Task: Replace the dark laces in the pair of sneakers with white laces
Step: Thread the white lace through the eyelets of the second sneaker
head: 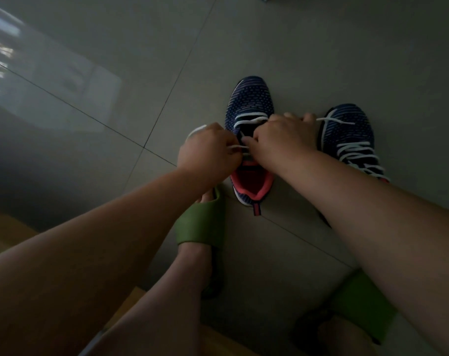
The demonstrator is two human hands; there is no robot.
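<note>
The right sneaker on the floor looks fully laced in white. On the left sneaker, both hands, left and right, pinch the white lace; upper eyelets seem unfinished.

Green slides on feet; grey tiled floor; wooden seat edge.

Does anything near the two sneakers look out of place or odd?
Nothing looks damaged or spilled. The right sneaker is fully laced in white; the left sneaker is only part-laced, with both hands pinching its white lace.
</note>
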